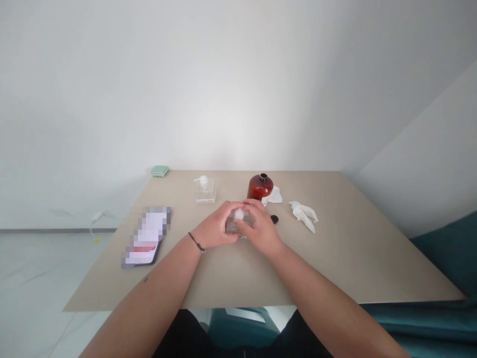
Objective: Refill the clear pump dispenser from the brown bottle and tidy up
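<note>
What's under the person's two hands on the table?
A clear bottle sits under the left hand and right hand, with its white top showing between them. The hands cover most of the bottle, including its base.

Looks like a home rm: beige table [335,258], teal sofa [447,253], white walls [238,89], pale tiled flr [37,268].

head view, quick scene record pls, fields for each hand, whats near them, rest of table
left hand: gripping a clear square glass bottle, black cord bracelet on wrist
right hand: gripping same bottle
nearby: round black cap, amber glass bottle
rest: clear square glass pump bottle with white pump, crumpled white tissue, mint-green flat case, all on beige table
</note>
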`<act>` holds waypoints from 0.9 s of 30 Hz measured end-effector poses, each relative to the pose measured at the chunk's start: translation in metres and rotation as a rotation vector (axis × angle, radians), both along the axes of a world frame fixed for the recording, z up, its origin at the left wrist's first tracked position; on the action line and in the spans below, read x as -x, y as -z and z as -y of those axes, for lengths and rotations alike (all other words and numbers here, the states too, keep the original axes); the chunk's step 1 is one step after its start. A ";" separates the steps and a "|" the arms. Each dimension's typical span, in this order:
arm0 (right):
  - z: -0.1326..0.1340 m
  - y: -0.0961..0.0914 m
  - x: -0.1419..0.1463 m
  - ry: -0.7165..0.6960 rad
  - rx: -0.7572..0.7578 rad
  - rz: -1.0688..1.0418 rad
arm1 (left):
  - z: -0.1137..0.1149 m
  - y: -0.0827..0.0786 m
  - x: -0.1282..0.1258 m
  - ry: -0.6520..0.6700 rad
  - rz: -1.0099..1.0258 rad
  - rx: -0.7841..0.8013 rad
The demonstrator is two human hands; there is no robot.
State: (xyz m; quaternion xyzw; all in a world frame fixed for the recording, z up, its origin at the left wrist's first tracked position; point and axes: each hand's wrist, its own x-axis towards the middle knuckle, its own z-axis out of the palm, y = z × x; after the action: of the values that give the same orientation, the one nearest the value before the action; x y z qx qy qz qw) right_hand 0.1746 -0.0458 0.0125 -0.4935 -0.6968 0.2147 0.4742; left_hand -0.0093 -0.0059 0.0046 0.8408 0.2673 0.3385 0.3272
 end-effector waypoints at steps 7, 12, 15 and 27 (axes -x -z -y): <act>0.012 -0.022 -0.066 0.245 -0.248 0.262 | 0.002 -0.006 0.003 -0.027 -0.035 -0.095; 0.004 -0.001 -0.136 0.515 -0.113 0.574 | 0.006 -0.007 0.002 -0.044 0.041 0.017; 0.001 0.012 -0.157 0.458 0.066 0.650 | 0.006 -0.004 0.002 -0.072 0.098 0.120; 0.049 -0.022 -0.030 0.209 -0.116 0.129 | 0.006 0.002 -0.002 -0.096 0.360 0.210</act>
State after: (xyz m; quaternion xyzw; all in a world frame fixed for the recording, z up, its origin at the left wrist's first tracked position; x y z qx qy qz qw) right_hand 0.2047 -0.0947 0.0347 -0.5479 -0.6817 0.0914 0.4761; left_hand -0.0075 -0.0120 0.0024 0.7143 0.2779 0.4689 0.4390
